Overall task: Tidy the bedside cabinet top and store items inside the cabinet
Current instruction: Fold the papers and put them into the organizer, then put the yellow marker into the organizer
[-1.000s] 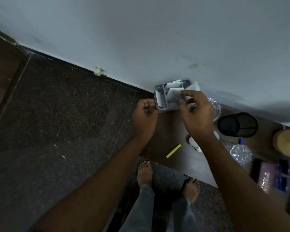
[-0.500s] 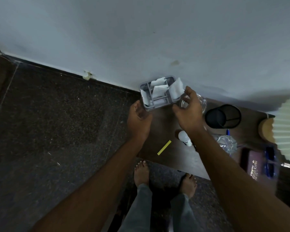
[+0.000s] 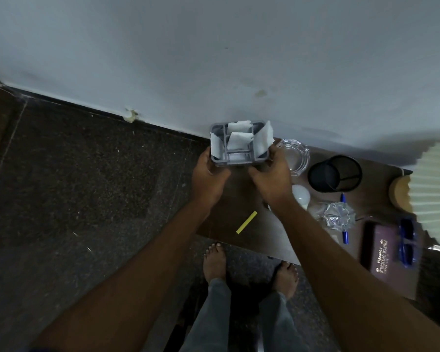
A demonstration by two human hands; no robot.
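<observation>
A grey plastic organiser (image 3: 239, 154) with white papers standing in its compartments sits at the back left corner of the brown cabinet top (image 3: 229, 212), against the wall. My left hand (image 3: 207, 177) grips its left side and my right hand (image 3: 271, 175) grips its right side. On the cabinet top lie a yellow strip (image 3: 246, 222), a white bulb (image 3: 301, 196), a glass ashtray (image 3: 296, 156), a black mesh pen cup (image 3: 334, 174), a crumpled clear wrapper (image 3: 338, 215), a blue pen (image 3: 344, 235), a maroon spectacle case (image 3: 381, 250) and blue glasses (image 3: 407, 245).
A pleated cream lampshade (image 3: 437, 199) with a wooden base (image 3: 398, 193) fills the right side. The white wall runs behind the cabinet. Dark speckled floor lies to the left. My bare feet (image 3: 215, 260) stand at the cabinet's front edge.
My right hand let go of the white paper at the organiser's right end and dropped to grip its right side. My left hand shifted onto the left side. The view moved right.
</observation>
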